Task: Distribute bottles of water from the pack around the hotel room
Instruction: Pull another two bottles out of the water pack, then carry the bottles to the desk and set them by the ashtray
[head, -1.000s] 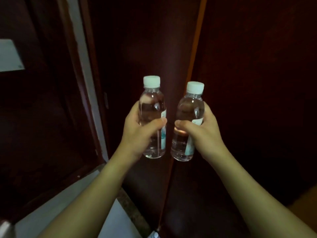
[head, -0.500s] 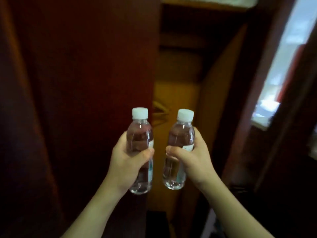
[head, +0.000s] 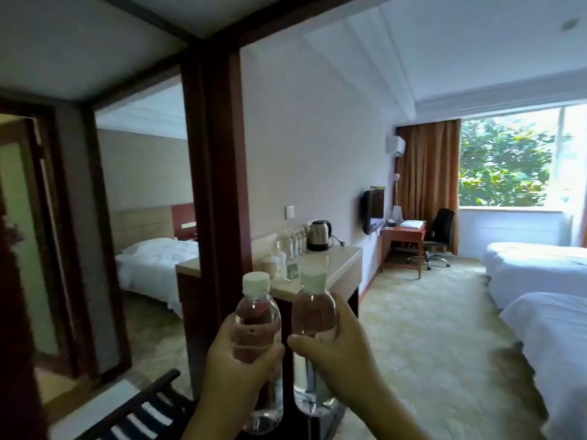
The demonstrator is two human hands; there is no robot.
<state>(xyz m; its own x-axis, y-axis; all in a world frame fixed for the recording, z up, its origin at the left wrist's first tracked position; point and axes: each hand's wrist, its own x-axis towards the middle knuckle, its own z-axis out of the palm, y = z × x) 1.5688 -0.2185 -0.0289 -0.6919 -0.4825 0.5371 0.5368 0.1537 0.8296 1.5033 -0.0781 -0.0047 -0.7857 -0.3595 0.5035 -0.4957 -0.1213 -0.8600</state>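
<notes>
I hold two clear water bottles with white caps upright, side by side in front of me. My left hand (head: 236,373) grips the left bottle (head: 256,315) around its middle. My right hand (head: 340,354) grips the right bottle (head: 313,312) the same way. Just beyond them is a counter (head: 341,260) with a pale top, carrying a row of several more bottles (head: 293,241) along the wall.
An electric kettle (head: 319,235) and cups stand on the counter. A large mirror (head: 149,198) and dark pillar (head: 216,173) are on the left. Two white beds (head: 540,281) line the right; a desk (head: 403,235), chair and window are at the far end. A slatted luggage rack (head: 136,411) is low left.
My view has swung from a dark wooden wardrobe and doorway out into the bright room. Both hands still hold the bottles upright, now lower in view.
</notes>
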